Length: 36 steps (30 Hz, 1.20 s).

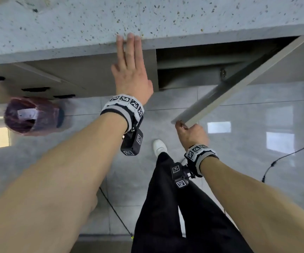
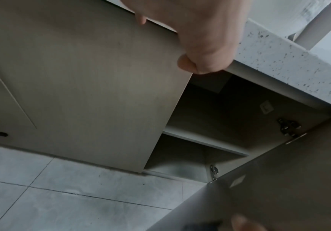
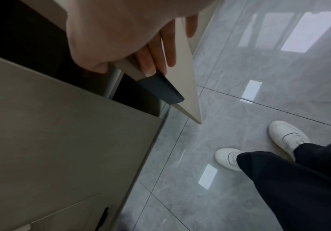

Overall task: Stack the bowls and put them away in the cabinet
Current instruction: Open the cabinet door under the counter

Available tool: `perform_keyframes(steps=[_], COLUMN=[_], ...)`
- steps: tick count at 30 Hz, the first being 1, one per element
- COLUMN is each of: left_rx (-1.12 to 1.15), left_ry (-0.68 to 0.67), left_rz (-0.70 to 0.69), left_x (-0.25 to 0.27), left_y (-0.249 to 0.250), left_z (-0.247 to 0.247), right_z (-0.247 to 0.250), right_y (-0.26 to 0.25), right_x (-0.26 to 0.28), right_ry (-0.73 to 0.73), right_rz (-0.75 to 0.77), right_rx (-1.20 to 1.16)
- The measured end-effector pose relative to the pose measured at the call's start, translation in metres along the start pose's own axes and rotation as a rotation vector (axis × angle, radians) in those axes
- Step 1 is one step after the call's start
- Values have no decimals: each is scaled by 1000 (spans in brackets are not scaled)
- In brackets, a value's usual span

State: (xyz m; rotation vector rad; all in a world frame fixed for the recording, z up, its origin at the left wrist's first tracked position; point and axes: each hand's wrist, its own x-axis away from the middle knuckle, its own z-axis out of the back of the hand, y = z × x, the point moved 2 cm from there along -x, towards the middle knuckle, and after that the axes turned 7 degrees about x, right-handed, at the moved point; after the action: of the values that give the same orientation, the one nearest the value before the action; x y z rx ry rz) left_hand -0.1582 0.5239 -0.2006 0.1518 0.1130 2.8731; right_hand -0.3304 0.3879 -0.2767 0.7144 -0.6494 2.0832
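Observation:
No bowl shows in any view. My left hand (image 1: 129, 57) lies flat with straight fingers, its tips on the front edge of the speckled grey countertop (image 1: 74, 24), above a closed cabinet door (image 2: 81, 78). My right hand (image 1: 191, 132) grips the free top corner of the open cabinet door (image 1: 229, 88), fingers (image 3: 154, 51) curled over the door's edge beside its dark handle (image 3: 160, 89). The door stands swung out at an angle. The cabinet inside (image 2: 219, 112) is dark, with one pale shelf (image 2: 204, 140) and nothing visible on it.
A bin lined with a reddish bag (image 1: 32, 115) stands on the tiled floor at the left. My dark trouser legs and white shoe (image 1: 159, 146) are below the open door. Black cables (image 1: 284, 157) run over the floor at the right and behind me.

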Motion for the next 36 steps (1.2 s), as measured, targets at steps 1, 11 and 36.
perform_keyframes(steps=[1, 11, 36], left_rx=[-9, -55, 118], left_ry=[-15, -169, -289], left_rz=[20, 134, 192], left_x=[1, -1, 1], left_y=[4, 24, 31], left_z=[2, 24, 54], right_z=[4, 43, 176], right_y=[12, 107, 164], right_x=[7, 72, 22], right_ry=[40, 309, 337], right_rz=[-6, 38, -163], right_rx=[-27, -578, -160])
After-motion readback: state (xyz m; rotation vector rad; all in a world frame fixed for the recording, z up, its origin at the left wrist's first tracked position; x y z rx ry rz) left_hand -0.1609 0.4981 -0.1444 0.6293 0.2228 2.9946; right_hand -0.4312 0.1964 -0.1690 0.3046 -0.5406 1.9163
